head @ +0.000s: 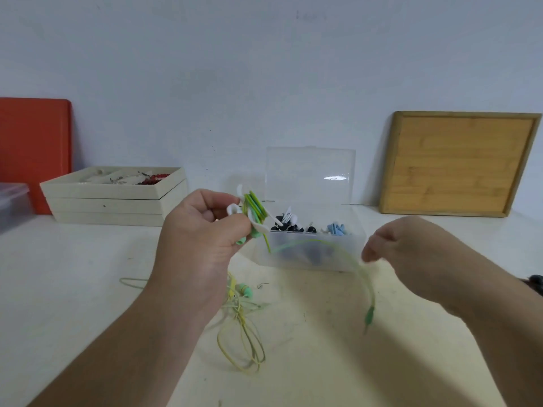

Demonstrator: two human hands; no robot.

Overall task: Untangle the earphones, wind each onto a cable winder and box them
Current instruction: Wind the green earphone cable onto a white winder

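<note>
The left hand [205, 227] grips a white plastic cable winder [258, 227], likely to keep its green turns from slipping; below it a loose yellow earphone cable [241, 333] lies tangled on the pale table [88, 274], awaiting its turn; the clear plastic box [317, 254] stands open behind, ready for filling; the right hand [411, 251] pinches the thin green earphone cable [323, 243], apparently tensioning the tail; its green plug [369, 315] dangles.

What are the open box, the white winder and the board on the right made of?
Box: clear plastic, glossy lid glint, frosted base showing contents. Winder: white, smooth, probably plastic or silicone. Board: wood or bamboo, matte, visible grain strips.
</note>
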